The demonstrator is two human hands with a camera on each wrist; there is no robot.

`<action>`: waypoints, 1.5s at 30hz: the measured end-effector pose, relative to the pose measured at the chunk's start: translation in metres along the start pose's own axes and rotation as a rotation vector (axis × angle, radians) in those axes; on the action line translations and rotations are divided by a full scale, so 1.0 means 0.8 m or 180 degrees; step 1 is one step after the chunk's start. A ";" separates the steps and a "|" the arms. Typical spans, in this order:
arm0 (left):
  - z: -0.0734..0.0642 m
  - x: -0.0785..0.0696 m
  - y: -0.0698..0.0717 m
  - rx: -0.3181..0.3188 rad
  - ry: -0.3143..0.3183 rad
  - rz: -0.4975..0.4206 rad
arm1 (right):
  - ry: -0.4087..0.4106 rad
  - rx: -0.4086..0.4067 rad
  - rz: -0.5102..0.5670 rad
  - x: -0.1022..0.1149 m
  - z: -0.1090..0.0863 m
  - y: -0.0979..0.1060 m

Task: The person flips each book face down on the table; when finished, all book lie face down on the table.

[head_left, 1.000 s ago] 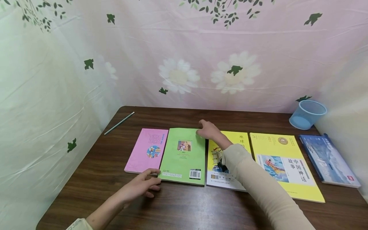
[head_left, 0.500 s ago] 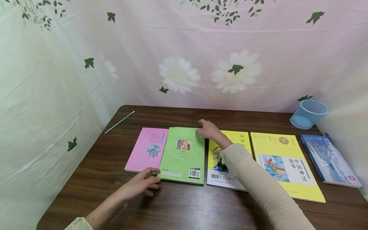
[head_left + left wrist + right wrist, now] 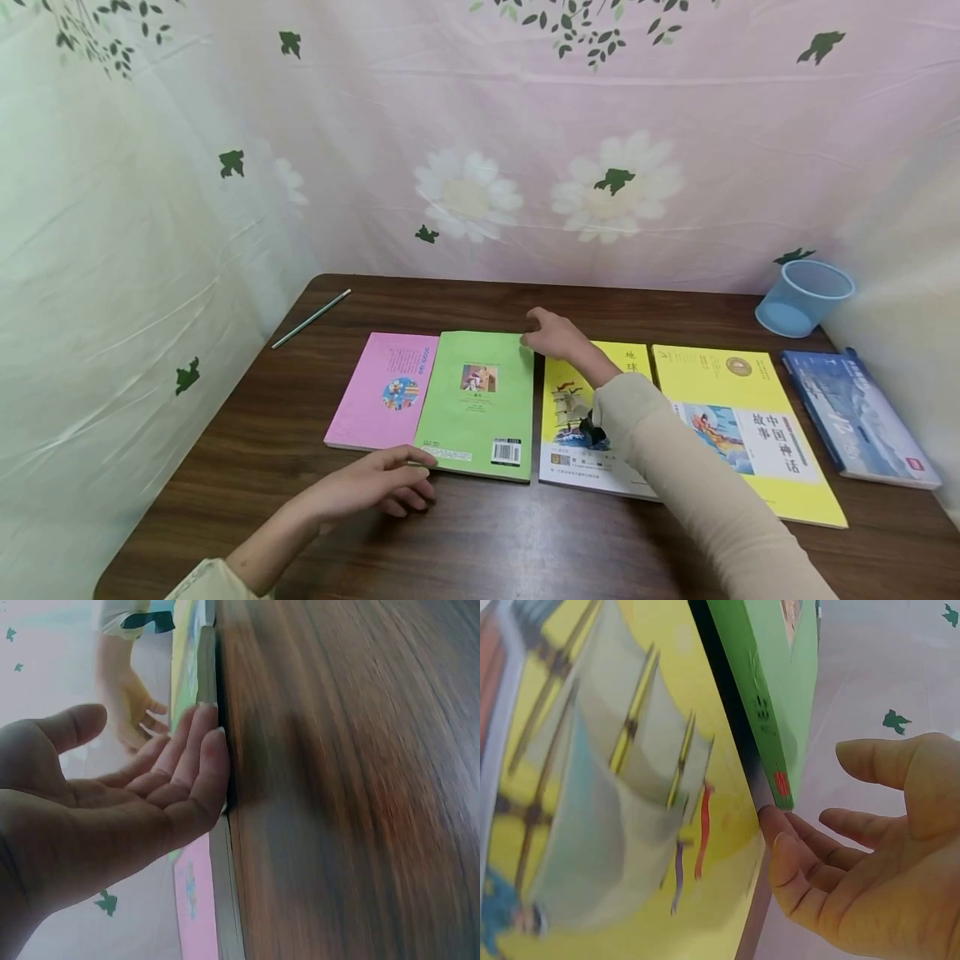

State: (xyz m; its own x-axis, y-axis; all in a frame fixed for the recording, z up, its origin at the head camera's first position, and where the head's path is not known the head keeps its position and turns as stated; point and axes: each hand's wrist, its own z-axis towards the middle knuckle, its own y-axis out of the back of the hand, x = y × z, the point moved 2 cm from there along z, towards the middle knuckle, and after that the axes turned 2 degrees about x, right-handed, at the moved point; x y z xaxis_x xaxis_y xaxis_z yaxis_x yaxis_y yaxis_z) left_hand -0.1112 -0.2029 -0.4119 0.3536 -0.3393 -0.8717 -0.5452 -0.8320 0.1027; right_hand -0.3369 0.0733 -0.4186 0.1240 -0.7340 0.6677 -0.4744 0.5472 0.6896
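A green book (image 3: 480, 408) lies back cover up, its barcode at the lower right. My left hand (image 3: 375, 485) is at its near left corner, with loosely bent fingers at the near edge; the left wrist view shows the thumb (image 3: 79, 726) held apart above. At the far right corner is my right hand (image 3: 558, 337). In the right wrist view its fingers (image 3: 787, 870) meet the end of the green spine, while the thumb stands away. A pink book (image 3: 386, 387) sits just left of the green one. To the right is a yellow book with a ship (image 3: 570, 417), partly under my sleeve.
Further right lie a larger yellow book (image 3: 787, 392) and a blue book (image 3: 858, 417). A light blue cup (image 3: 802, 300) stands at the back right. A pencil (image 3: 311, 319) lies at the back left of the wooden table (image 3: 480, 542). Patterned cloth (image 3: 465, 100) encloses the table's back and sides.
My left hand has slid a little to the right along the near edge of the green book. My right hand has shifted slightly right at the far corner. The books keep their places.
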 end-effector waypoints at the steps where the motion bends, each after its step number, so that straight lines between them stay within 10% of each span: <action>1: 0.002 -0.001 -0.002 0.0052 -0.0020 -0.0016 | -0.0003 -0.0016 -0.0010 -0.001 -0.002 0.004; 14: 0.045 -0.033 -0.053 0.0177 -0.0313 -0.0408 | -0.0051 -0.0064 -0.0505 -0.050 -0.037 0.041; 45: 0.089 -0.059 -0.120 0.0544 0.0104 -0.1402 | -0.0225 -0.0026 -0.1151 -0.125 -0.088 0.079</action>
State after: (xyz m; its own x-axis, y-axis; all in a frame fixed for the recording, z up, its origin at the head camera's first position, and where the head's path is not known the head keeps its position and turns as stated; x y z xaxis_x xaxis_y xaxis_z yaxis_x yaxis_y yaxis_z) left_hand -0.1296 -0.0758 -0.4144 0.6016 0.0138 -0.7987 -0.4542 -0.8166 -0.3562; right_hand -0.3181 0.2095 -0.4224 0.2217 -0.9064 0.3595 -0.4038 0.2503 0.8800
